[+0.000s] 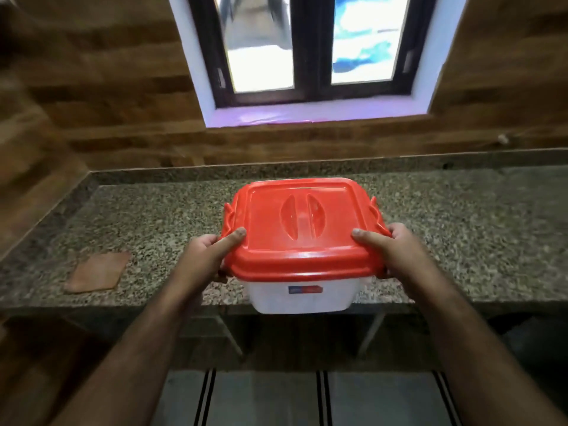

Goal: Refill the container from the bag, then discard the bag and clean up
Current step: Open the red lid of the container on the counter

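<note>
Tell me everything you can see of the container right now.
The container is a squarish tub of cloudy white plastic with a small red-and-blue label on its near wall. A glossy red lid with a moulded handle sits closed on top, red clips at its sides. The left hand and right hand grip its sides, thumbs on the lid, at the near edge of the granite counter. Contents not visible.

The container (302, 295) sits at the desk's (461, 229) near edge, middle, lid (302, 229) on it. The left hand (204, 256) is at its left side, the right hand (396, 250) at its right. A cloth (98, 272) lies on the desk, well left. A window (310, 44) is behind, on the far wall.
</note>
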